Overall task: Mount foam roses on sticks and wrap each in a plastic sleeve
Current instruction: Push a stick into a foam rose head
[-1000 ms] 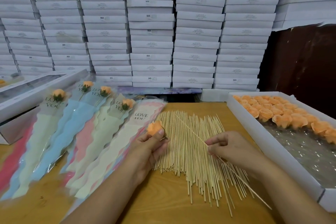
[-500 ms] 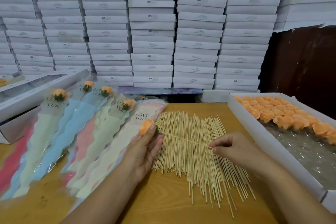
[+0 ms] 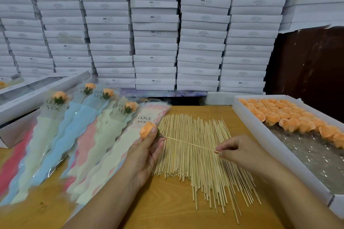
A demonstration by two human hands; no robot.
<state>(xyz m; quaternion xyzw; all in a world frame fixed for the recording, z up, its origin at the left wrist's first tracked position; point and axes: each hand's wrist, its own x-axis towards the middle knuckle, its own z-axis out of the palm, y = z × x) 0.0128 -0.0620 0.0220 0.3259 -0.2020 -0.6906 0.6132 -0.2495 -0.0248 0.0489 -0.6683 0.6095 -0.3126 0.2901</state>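
My left hand [image 3: 146,152] grips an orange foam rose [image 3: 147,129] by its green base, above the edge of an empty "LOVE YOU" sleeve [image 3: 119,147]. A thin wooden stick [image 3: 188,143] runs from the rose's base rightward to my right hand [image 3: 240,151], which pinches its far end between thumb and forefinger. Both hands hover over a spread pile of loose sticks [image 3: 201,161] on the wooden table [image 3: 167,208]. Several wrapped roses in pastel sleeves [image 3: 55,132] lie fanned out at the left.
A long white box [image 3: 260,135] at the right holds several loose orange roses [image 3: 290,117] on a shiny liner. Windowed white boxes [image 3: 28,95] sit at the far left. Stacks of flat white cartons [image 3: 154,29] wall off the table's back.
The stick, first held slanted by my right hand alone, now enters the rose's base. My left hand shifted the rose slightly left, and my right hand now pinches the stick's very end.
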